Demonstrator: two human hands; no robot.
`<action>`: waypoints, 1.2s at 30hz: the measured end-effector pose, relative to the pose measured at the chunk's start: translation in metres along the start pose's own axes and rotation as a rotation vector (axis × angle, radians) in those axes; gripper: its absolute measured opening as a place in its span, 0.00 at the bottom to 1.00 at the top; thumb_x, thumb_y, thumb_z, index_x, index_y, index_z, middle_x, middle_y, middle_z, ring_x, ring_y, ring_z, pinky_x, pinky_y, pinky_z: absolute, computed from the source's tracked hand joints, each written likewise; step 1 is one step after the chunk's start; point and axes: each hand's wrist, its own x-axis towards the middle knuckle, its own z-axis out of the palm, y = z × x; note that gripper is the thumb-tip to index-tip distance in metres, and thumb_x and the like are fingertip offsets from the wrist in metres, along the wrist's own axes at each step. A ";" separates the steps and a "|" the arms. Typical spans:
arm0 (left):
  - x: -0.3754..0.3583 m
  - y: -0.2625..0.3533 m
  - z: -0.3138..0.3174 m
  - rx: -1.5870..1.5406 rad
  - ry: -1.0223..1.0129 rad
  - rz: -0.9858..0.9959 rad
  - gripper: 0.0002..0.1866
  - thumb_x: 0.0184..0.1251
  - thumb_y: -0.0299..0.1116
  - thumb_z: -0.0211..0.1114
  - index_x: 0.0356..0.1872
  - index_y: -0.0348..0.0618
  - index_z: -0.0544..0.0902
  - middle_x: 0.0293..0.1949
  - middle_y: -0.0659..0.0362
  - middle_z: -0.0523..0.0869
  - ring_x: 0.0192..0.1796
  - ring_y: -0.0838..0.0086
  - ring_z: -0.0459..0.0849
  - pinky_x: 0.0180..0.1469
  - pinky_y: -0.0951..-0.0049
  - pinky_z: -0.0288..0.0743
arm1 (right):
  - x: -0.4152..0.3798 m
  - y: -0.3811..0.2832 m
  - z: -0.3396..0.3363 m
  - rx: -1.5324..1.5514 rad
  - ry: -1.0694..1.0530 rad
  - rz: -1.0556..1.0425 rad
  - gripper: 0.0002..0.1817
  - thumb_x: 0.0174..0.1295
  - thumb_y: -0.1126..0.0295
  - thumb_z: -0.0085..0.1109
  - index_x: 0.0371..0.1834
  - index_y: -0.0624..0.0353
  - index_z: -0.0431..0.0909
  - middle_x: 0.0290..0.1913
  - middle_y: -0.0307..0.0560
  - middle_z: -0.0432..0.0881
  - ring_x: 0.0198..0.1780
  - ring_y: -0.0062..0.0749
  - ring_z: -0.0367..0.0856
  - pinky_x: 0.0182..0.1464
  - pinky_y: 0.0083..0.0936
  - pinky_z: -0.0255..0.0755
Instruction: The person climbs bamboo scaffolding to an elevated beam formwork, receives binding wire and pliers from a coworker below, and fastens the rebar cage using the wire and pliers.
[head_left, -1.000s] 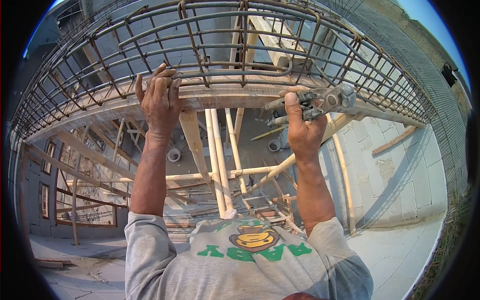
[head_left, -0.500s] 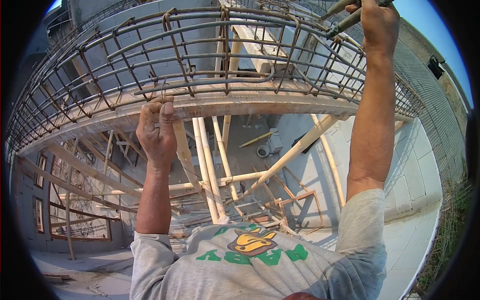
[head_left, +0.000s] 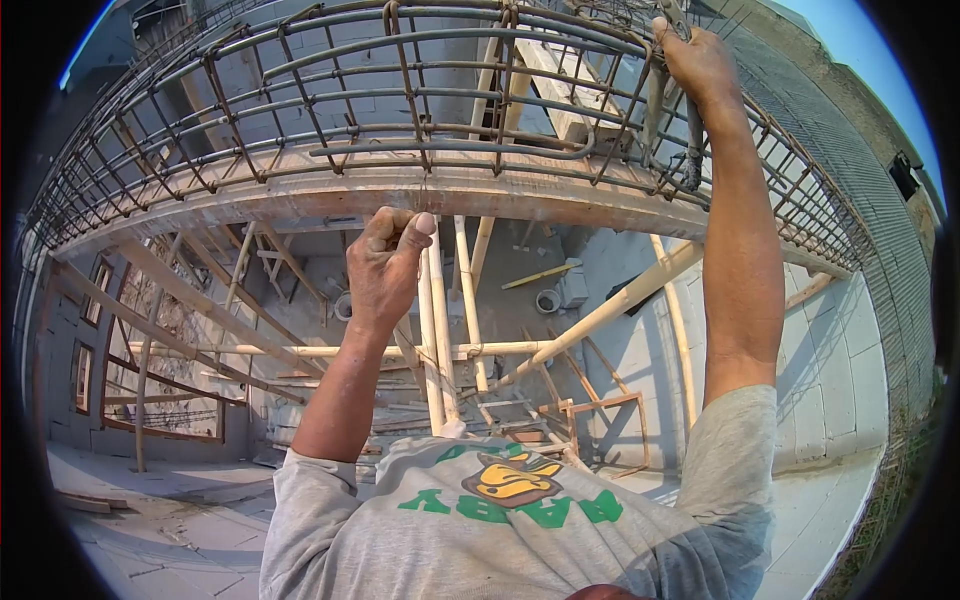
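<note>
My left hand (head_left: 388, 262) is closed in a pinch just below the timber beam's edge. A thin tie wire (head_left: 423, 188) runs up from its fingertips toward the rebar cage (head_left: 330, 110). At the upper right my right hand (head_left: 704, 68) grips a pair of dark, long-handled pincers (head_left: 693, 140). Their handles point down in front of the cage, and their jaws are hard to make out. The cage of long bars and bent stirrups rests along the timber formwork board (head_left: 480, 195).
Bamboo poles (head_left: 620, 295) prop the formwork from below. Far beneath are a bucket (head_left: 547, 301), scattered planks (head_left: 410, 400) and a wooden frame (head_left: 605, 400). A grey block wall (head_left: 820, 370) stands at the right, with corrugated roofing (head_left: 840, 170) beyond it.
My left hand has moved right and a little down, away from the lower bars, still pinching the wire. My right hand has shifted left and lower, and the pincers' handles have swung downward.
</note>
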 end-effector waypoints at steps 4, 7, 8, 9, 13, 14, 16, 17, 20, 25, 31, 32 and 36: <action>-0.005 0.001 0.006 -0.151 -0.027 -0.122 0.15 0.69 0.45 0.64 0.34 0.42 0.80 0.29 0.62 0.85 0.32 0.82 0.81 0.37 0.80 0.76 | -0.040 -0.018 -0.006 0.122 0.050 0.014 0.34 0.62 0.36 0.49 0.42 0.59 0.83 0.39 0.58 0.85 0.43 0.50 0.84 0.47 0.43 0.74; -0.008 -0.003 0.008 -0.164 -0.030 -0.140 0.16 0.68 0.46 0.64 0.37 0.42 0.80 0.28 0.62 0.85 0.31 0.81 0.82 0.37 0.80 0.77 | -0.052 -0.015 0.005 0.217 0.260 -0.037 0.35 0.62 0.35 0.50 0.48 0.59 0.80 0.42 0.56 0.84 0.46 0.48 0.84 0.49 0.43 0.74; -0.008 -0.004 0.009 -0.201 -0.027 -0.143 0.16 0.68 0.46 0.64 0.38 0.42 0.80 0.28 0.62 0.85 0.30 0.81 0.82 0.36 0.80 0.77 | -0.055 -0.013 0.010 0.260 0.355 -0.069 0.35 0.62 0.35 0.50 0.50 0.59 0.80 0.43 0.56 0.84 0.47 0.47 0.83 0.49 0.43 0.75; -0.009 -0.002 0.010 -0.194 -0.025 -0.159 0.16 0.68 0.45 0.65 0.38 0.41 0.80 0.29 0.62 0.85 0.31 0.81 0.82 0.37 0.81 0.77 | -0.061 -0.011 0.013 0.258 0.382 -0.083 0.34 0.63 0.39 0.53 0.56 0.60 0.76 0.48 0.55 0.82 0.52 0.46 0.81 0.55 0.41 0.72; -0.005 0.002 0.012 -0.164 -0.011 -0.126 0.15 0.68 0.43 0.66 0.39 0.40 0.82 0.32 0.63 0.85 0.37 0.83 0.80 0.42 0.81 0.74 | -0.128 -0.062 -0.011 0.207 0.717 -0.342 0.18 0.68 0.64 0.55 0.55 0.65 0.72 0.48 0.54 0.79 0.51 0.39 0.78 0.55 0.34 0.71; -0.005 0.002 0.014 -0.157 -0.004 -0.101 0.14 0.67 0.42 0.66 0.40 0.40 0.82 0.33 0.63 0.84 0.38 0.83 0.79 0.44 0.80 0.73 | -0.157 -0.079 -0.010 0.417 0.599 -0.325 0.19 0.68 0.65 0.54 0.57 0.65 0.71 0.51 0.56 0.77 0.56 0.44 0.76 0.59 0.36 0.67; -0.002 0.019 0.020 -0.276 -0.003 -0.170 0.13 0.66 0.40 0.67 0.41 0.40 0.83 0.35 0.63 0.84 0.41 0.83 0.78 0.46 0.79 0.71 | -0.215 -0.111 0.010 0.796 0.271 -0.231 0.18 0.67 0.66 0.55 0.56 0.65 0.71 0.49 0.56 0.78 0.54 0.45 0.77 0.58 0.36 0.68; 0.000 0.022 0.024 -0.323 0.008 -0.174 0.13 0.66 0.40 0.67 0.41 0.40 0.83 0.35 0.63 0.84 0.40 0.83 0.78 0.45 0.79 0.71 | -0.241 -0.126 0.023 0.891 0.091 -0.164 0.17 0.67 0.68 0.54 0.55 0.66 0.70 0.48 0.58 0.79 0.53 0.47 0.79 0.57 0.37 0.70; 0.003 0.028 0.032 -0.382 0.004 -0.197 0.13 0.65 0.40 0.68 0.42 0.40 0.83 0.36 0.63 0.84 0.39 0.82 0.79 0.44 0.80 0.72 | -0.295 -0.152 0.054 1.091 -0.342 0.053 0.16 0.69 0.68 0.53 0.54 0.67 0.68 0.44 0.60 0.81 0.46 0.50 0.83 0.51 0.38 0.75; 0.003 0.034 0.042 -0.536 -0.089 -0.335 0.15 0.66 0.42 0.67 0.42 0.40 0.83 0.35 0.62 0.84 0.38 0.81 0.80 0.44 0.79 0.74 | -0.301 -0.162 0.050 1.396 -0.275 0.200 0.12 0.71 0.68 0.49 0.51 0.65 0.71 0.39 0.57 0.82 0.40 0.40 0.83 0.43 0.33 0.76; 0.016 0.018 0.053 -0.270 -0.109 -0.195 0.17 0.70 0.44 0.62 0.46 0.39 0.83 0.40 0.59 0.84 0.43 0.81 0.80 0.48 0.79 0.74 | -0.290 -0.133 0.057 1.168 -0.162 0.293 0.10 0.71 0.70 0.49 0.46 0.64 0.76 0.36 0.48 0.83 0.39 0.30 0.82 0.41 0.28 0.73; 0.020 0.018 0.054 -0.225 -0.085 -0.190 0.18 0.70 0.44 0.61 0.47 0.39 0.83 0.42 0.58 0.84 0.44 0.80 0.80 0.48 0.79 0.73 | -0.287 -0.127 0.060 1.168 -0.143 0.345 0.10 0.71 0.69 0.49 0.46 0.65 0.76 0.36 0.48 0.83 0.39 0.30 0.81 0.41 0.28 0.73; 0.030 0.022 0.059 -0.355 -0.057 -0.190 0.22 0.71 0.46 0.60 0.52 0.36 0.79 0.45 0.54 0.83 0.46 0.76 0.83 0.46 0.76 0.77 | -0.271 -0.108 0.063 1.082 -0.294 0.434 0.12 0.71 0.68 0.49 0.43 0.66 0.78 0.37 0.48 0.83 0.39 0.28 0.79 0.43 0.27 0.72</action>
